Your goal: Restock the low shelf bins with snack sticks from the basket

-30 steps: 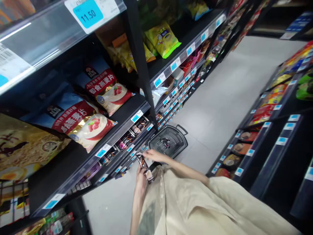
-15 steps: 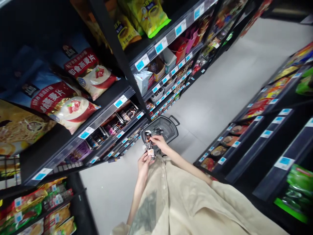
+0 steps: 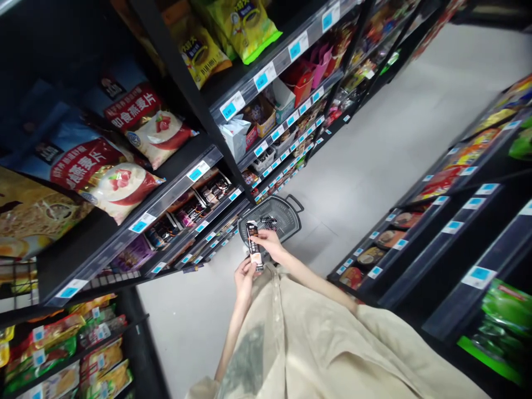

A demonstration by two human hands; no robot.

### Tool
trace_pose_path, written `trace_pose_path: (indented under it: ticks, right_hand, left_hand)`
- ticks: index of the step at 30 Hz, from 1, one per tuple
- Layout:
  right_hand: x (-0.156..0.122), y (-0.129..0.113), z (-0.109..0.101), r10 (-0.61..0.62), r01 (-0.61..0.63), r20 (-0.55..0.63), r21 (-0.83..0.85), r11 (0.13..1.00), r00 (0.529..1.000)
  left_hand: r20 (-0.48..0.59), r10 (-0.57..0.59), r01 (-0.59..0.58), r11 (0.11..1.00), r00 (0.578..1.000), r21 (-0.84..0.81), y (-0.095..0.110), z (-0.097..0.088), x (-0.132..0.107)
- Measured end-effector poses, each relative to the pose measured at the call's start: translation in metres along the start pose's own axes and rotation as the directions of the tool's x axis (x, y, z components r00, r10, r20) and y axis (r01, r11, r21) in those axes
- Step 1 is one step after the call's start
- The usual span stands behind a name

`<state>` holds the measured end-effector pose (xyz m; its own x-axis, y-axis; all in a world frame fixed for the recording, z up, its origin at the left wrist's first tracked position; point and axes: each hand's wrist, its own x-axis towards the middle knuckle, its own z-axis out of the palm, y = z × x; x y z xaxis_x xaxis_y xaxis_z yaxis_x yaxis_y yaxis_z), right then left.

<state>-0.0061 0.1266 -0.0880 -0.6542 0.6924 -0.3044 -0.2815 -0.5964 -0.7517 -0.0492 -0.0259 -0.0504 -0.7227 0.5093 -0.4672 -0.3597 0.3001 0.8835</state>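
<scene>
A slim dark sachet (image 3: 253,246) with pale print and a cup picture at its lower end is held in front of my body. My left hand (image 3: 244,275) grips its lower edge between thumb and fingers. From the right side, my right hand (image 3: 268,242) pinches the sachet near its upper half. Beyond the hands, a grey shopping basket (image 3: 291,213) is on the floor side of the shelf, with some small dark packets (image 3: 269,223) inside. What the packets are is too small to tell.
On the left, a tall black shelf holds oatmeal bags (image 3: 118,180) and yellow snack bags (image 3: 243,27). Small boxed sachets (image 3: 191,213) sit on a lower level. A second shelf (image 3: 440,233) lines the right side. Grey floor (image 3: 353,160) runs between them.
The view has shifted slightly, and the shelves look sharper. Both hands keep the same hold on the sachet, with little visible movement.
</scene>
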Motion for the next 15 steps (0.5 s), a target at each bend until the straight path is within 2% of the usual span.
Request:
trace_pose_path:
  ticks: [3,6,8,10,12,15]
  right_hand:
    - [-0.001,0.001,-0.002,0.034,-0.033,-0.028,0.051,0.998,0.999]
    - [0.0,-0.001,-0.001,0.041,-0.041,0.001,0.107,0.993,0.999]
    - [0.002,-0.003,0.003,0.069,-0.073,0.029,0.19,0.979,0.997]
    - [0.004,-0.005,0.009,0.15,-0.171,0.097,0.284,0.944,0.984]
    - [0.004,-0.006,0.017,0.222,-0.277,0.191,0.338,0.899,0.956]
    - [0.002,-0.007,0.029,0.241,-0.339,0.292,0.357,0.87,0.926]
  left_hand:
    - [0.053,-0.023,0.025,0.999,0.998,-0.032,0.003,0.002,0.0]
    - [0.084,-0.01,0.015,0.998,0.996,-0.057,0.005,0.003,0.003]
    - [0.047,0.06,-0.059,0.998,0.997,-0.013,0.005,0.001,0.005]
    - [-0.01,0.166,-0.165,0.983,0.986,0.075,0.005,-0.002,0.006]
    - [-0.053,0.268,-0.258,0.954,0.962,0.15,0.005,-0.006,0.007]
    - [-0.084,0.366,-0.343,0.917,0.927,0.203,0.01,-0.012,0.003]
